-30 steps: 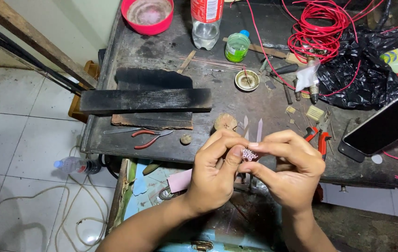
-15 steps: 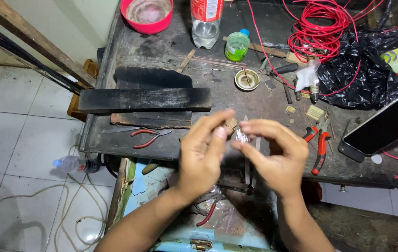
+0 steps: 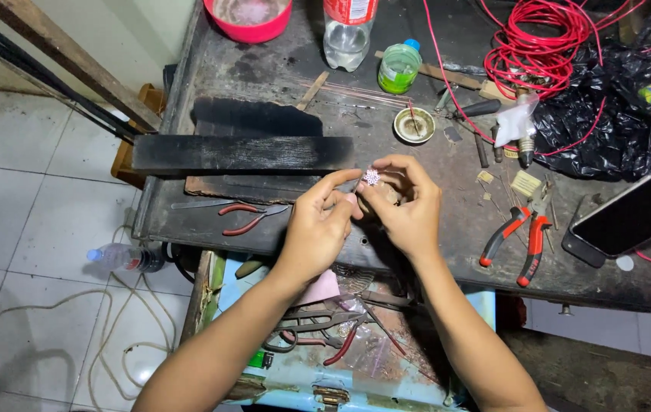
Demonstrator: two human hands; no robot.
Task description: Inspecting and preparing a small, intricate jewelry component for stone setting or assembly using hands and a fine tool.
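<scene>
Above a dark, scarred table [image 3: 264, 221], we hold a tiny silvery flower-shaped piece [image 3: 372, 177] pinched between both hands. Our left hand [image 3: 318, 225] and right hand [image 3: 409, 206] meet fingertip to fingertip, fingers closed on the piece from either side, just clear of the table top and in front of a long black bar [image 3: 241, 152].

We judge the piece very light and stiff but delicate: its small petals look thin enough to bend or snag, and its bright metal surface probably slips easily. It is best held as it is now, by the outer edge, with light pressure from the pads of thumb and forefinger, never by pressing on the face. A drop among the clutter would make it hard to find.

Red-handled pliers [image 3: 253, 217] lie just to the left of our left hand; a second red-handled pair [image 3: 520, 236] lies to the right, near a dark phone [image 3: 631, 214]. Further back stand a small round tin [image 3: 414, 125], a green-capped jar [image 3: 399, 67], a clear plastic bottle [image 3: 348, 34], a pink bowl [image 3: 251, 15] and a coil of red wire [image 3: 547, 38] beside a black plastic bag [image 3: 608, 122].
</scene>
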